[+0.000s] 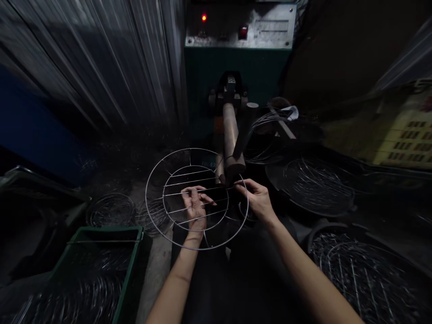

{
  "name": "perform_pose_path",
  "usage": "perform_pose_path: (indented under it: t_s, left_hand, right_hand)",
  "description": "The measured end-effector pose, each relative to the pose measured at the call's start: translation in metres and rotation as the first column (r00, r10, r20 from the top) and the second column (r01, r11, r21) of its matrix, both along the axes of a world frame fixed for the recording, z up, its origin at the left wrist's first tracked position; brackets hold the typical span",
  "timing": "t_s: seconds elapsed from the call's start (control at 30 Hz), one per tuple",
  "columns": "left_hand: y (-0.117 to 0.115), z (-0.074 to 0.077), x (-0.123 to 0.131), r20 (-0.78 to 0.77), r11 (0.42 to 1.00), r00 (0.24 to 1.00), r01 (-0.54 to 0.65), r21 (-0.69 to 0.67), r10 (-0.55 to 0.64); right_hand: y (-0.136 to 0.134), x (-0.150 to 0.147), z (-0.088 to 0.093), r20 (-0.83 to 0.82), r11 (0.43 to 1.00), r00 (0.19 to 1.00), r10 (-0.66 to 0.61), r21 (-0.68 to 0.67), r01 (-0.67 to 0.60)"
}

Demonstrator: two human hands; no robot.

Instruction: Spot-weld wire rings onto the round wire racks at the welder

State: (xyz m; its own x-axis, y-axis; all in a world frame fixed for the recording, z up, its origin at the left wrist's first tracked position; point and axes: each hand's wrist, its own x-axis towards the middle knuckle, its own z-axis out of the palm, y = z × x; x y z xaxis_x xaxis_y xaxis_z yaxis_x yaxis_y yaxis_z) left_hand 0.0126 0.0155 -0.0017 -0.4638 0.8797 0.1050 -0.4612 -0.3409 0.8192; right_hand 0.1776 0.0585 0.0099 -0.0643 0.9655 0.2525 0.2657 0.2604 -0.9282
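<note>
A round wire rack (156,237), with an outer ring, an inner ring and several parallel bars, is in front of me at the tip of a machine's electrode arm (231,123). My left hand (195,209) is under the rack, its fingers curled around the bars of the inner ring. At the right side of the rack my right hand (257,198) makes a pinch close to the electrode tip. What sits between those fingertips is too small and dark to make out. Short spokes join the two rings.
The green machine's panel (240,39) shows a lit red lamp. A green crate (133,265) of wire parts stands at lower left, beside stacked wire rings (111,209). Dark tubs (315,238) of wire pieces stand at right, a yellow crate (401,135) behind.
</note>
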Motion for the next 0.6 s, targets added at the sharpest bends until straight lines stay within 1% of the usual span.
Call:
perform_pose_path:
  t_s: [0.27, 0.6]
  left_hand:
    - [0.011, -0.002, 0.004, 0.005, 1.000, 1.000, -0.009, 0.001, 0.009]
    - [0.006, -0.003, 0.008, -0.021, 0.999, 0.999, -0.042, 0.009, 0.042]
  right_hand:
    - [0.011, -0.003, 0.004, -0.022, 1.000, 0.999, 0.024, 0.006, -0.024]
    - [0.019, -0.004, 0.004, -0.011, 0.999, 0.999, 0.041, 0.004, -0.041]
